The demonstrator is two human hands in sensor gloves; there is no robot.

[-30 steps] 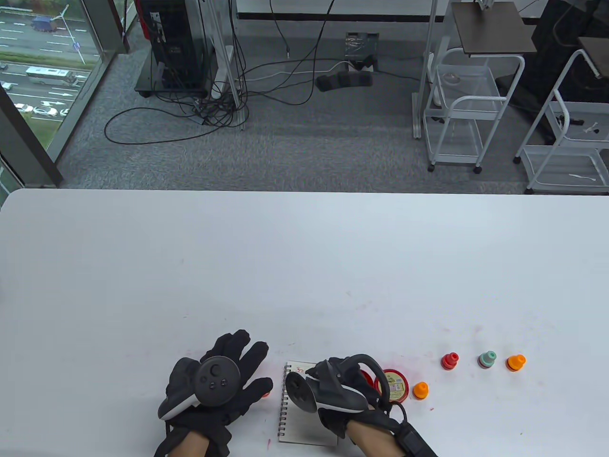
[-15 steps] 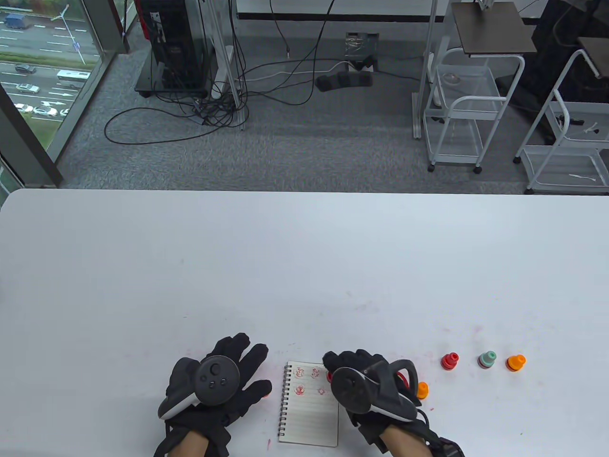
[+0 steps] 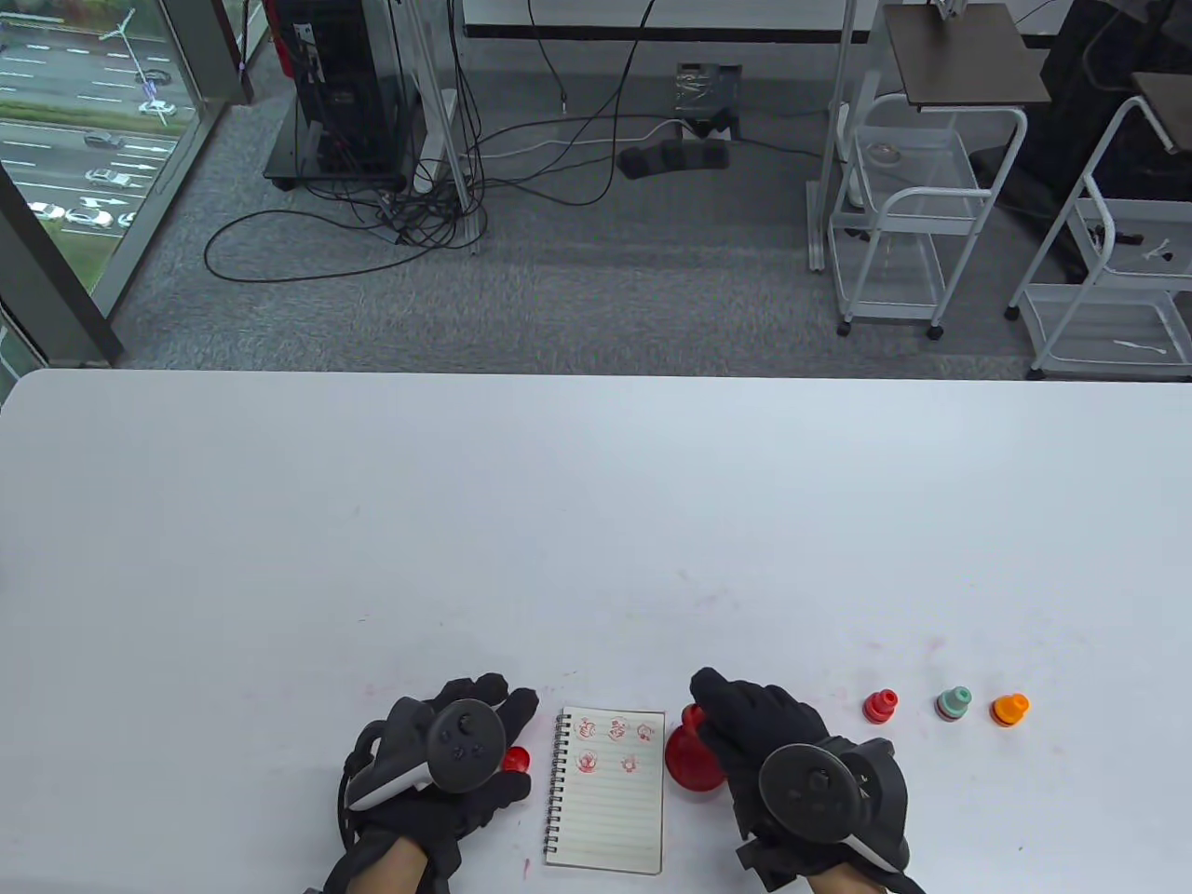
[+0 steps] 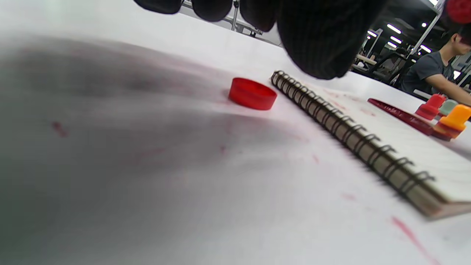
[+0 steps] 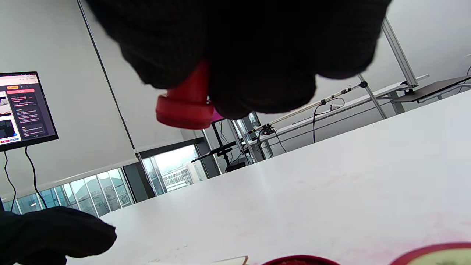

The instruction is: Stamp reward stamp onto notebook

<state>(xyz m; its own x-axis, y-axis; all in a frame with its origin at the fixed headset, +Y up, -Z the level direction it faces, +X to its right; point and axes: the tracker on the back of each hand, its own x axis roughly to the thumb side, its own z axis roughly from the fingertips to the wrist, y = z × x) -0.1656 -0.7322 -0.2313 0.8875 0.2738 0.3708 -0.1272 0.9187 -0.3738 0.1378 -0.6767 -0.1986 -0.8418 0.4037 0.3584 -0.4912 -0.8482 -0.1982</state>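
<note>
Just right of the notebook (image 3: 607, 792), our right hand (image 3: 778, 745) pinches the red stamp (image 3: 691, 756) by its narrow handle; it looks light, rigid and inky. Our left hand (image 3: 447, 764) rests relaxed, holding nothing.

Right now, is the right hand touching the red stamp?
Touching. The right wrist view shows the right hand with fingers wrapped round the red stamp, held above the table.

You get even, bright daylight on the table (image 3: 596, 521); the left wrist view smears into blur below your fingers (image 4: 323, 36), with soft grey shadow there.
</note>
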